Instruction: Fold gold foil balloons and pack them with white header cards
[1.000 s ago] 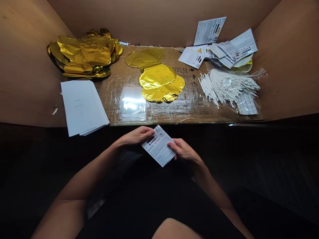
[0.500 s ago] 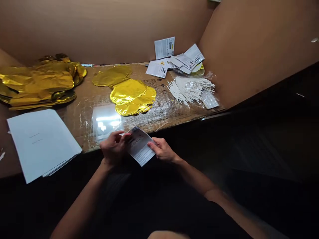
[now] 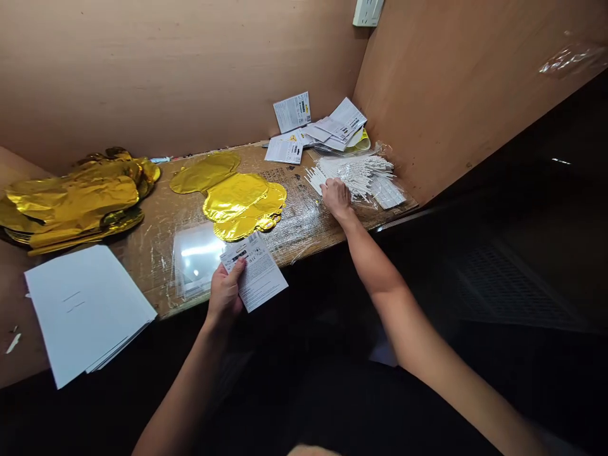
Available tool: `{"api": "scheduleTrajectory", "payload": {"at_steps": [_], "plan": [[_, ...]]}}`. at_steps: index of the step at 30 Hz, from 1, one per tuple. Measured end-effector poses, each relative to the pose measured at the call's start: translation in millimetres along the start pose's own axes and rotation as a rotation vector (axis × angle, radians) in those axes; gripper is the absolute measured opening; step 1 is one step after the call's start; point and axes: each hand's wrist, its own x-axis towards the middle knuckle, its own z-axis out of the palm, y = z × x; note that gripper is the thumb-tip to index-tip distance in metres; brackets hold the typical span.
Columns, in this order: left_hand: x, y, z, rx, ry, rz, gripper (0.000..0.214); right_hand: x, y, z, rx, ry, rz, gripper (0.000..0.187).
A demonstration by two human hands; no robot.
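My left hand [image 3: 226, 292] pinches a white printed card [image 3: 262, 273] between thumb and fingers, holding it over the table's front edge. Black text, a barcode and small symbols show on the card. My right hand [image 3: 337, 197] reaches out to a pile of thin white sticks [image 3: 363, 172], which look like paper straws, on a clear plastic bag. Its fingers are curled down at the near ends of the sticks; what they grip, if anything, is hidden. Clear plastic sleeves [image 3: 192, 278] lie beside my left hand. Flat gold foil balloons [image 3: 237, 197] lie just behind the card.
A larger heap of gold foil [image 3: 78, 199] lies at the left, behind a stack of white paper [image 3: 88, 310]. More printed cards [image 3: 332, 130] are piled at the back right. Wooden panels [image 3: 190, 69] close off the back and right side.
My right hand has let go of the card and moved forward and right to the white sticks. My left hand now holds the card alone. The view has shifted slightly.
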Motion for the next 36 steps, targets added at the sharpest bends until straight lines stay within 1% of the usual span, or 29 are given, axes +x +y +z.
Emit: {"api": "scheduleTrajectory", "payload": {"at_steps": [1, 3, 6, 9, 11, 12, 13, 14, 15, 16, 17, 18, 19, 20, 22, 24, 25, 26, 27, 29, 30, 31, 32, 33, 34, 36], "plan": [[-0.4, -0.2, 0.7, 0.001, -0.010, -0.022, 0.046, 9.0, -3.2, 1.7, -0.022, -0.036, 0.016, 0.034], [-0.6, 0.4, 0.1, 0.004, -0.012, -0.044, 0.045, 17.9, -10.2, 5.7, -0.032, -0.093, 0.032, 0.029], [1.9, 5.2, -6.0, 0.000, 0.024, -0.065, 0.040, 17.2, -15.2, 6.3, -0.006, -0.103, 0.018, 0.026], [6.3, 12.6, -12.8, -0.042, 0.085, -0.070, 0.032, 5.3, -19.2, -3.1, 0.048, -0.082, -0.015, 0.031], [8.6, 16.3, -15.2, -0.070, 0.108, -0.066, 0.028, -12.8, -28.5, -11.1, 0.115, -0.092, -0.072, 0.038], [9.4, 17.5, -15.7, -0.082, 0.112, -0.061, 0.028, -26.3, -35.9, -14.4, 0.152, -0.116, -0.113, 0.041], [10.0, 18.1, -15.9, -0.093, 0.113, -0.057, 0.028, -42.7, -44.6, -16.9, 0.207, -0.173, -0.172, 0.044], [10.4, 18.4, -15.8, -0.103, 0.112, -0.052, 0.030, -61.6, -54.2, -18.6, 0.279, -0.264, -0.244, 0.045], [10.5, 18.2, -15.6, -0.111, 0.109, -0.045, 0.031, -81.9, -63.9, -19.4, 0.367, -0.381, -0.326, 0.046], [10.4, 17.9, -15.3, -0.117, 0.104, -0.036, 0.034, -102.1, -73.4, -19.2, 0.503, -0.544, -0.421, 0.046], [10.2, 17.4, -15.1, -0.120, 0.098, -0.028, 0.036, -120.8, -82.0, -17.9, 0.613, -0.677, -0.484, 0.046], [9.7, 16.7, -14.9, -0.119, 0.087, -0.022, 0.038, -136.7, -89.4, -15.4, 0.687, -0.767, -0.519, 0.047], [9.1, 15.9, -14.8, -0.115, 0.072, -0.018, 0.041, -148.9, -95.3, -11.6, 0.733, -0.821, -0.536, 0.048], [8.4, 14.9, -14.8, -0.109, 0.053, -0.016, 0.044, -157.1, -99.7, -6.6, 0.740, -0.828, -0.534, 0.050], [6.3, 11.5, -14.9, -0.095, 0.008, -0.007, 0.049, -163.8, -103.5, 6.6, 0.725, -0.772, -0.513, 0.055], [2.5, 5.6, -14.4, -0.078, -0.033, 0.024, 0.054, -165.4, -102.6, 21.6, 0.777, -0.674, -0.434, 0.058], [-0.3, 1.9, -14.0, -0.068, -0.039, 0.058, 0.056, -167.3, -101.4, 28.8, 0.839, -0.653, -0.373, 0.059], [-3.5, -1.9, -13.5, -0.050, -0.035, 0.104, 0.057, -170.9, -100.0, 35.3, 0.913, -0.665, -0.312, 0.059], [-6.8, -5.4, -13.3, -0.019, -0.026, 0.156, 0.056, -176.5, -98.7, 40.9, 0.988, -0.704, -0.263, 0.059], [-11.2, -9.0, -15.3, 0.101, -0.018, 0.253, 0.050, -192.0, -95.7, 49.2, 1.084, -0.812, -0.221, 0.055], [-11.2, -7.8, -18.4, 0.197, -0.030, 0.284, 0.047, -200.6, -93.7, 51.9, 1.099, -0.841, -0.211, 0.053], [-9.1, -4.1, -23.6, 0.315, -0.037, 0.305, 0.044, -208.7, -91.3, 53.9, 1.100, -0.841, -0.190, 0.051], [-4.6, 2.1, -31.0, 0.445, -0.018, 0.326, 0.044, -215.7, -88.5, 55.2, 1.093, -0.826, -0.158, 0.051], [2.0, 10.7, -40.4, 0.582, 0.048, 0.355, 0.045, -221.2, -85.6, 56.0, 1.088, -0.808, -0.120, 0.051], [10.5, 21.2, -51.5, 0.719, 0.152, 0.388, 0.049, -225.2, -82.6, 56.4, 1.088, -0.801, -0.089, 0.052], [30.8, 44.6, -76.2, 0.965, 0.433, 0.450, 0.058, -229.1, -77.6, 55.9, 1.108, -0.814, -0.071, 0.052]]}}
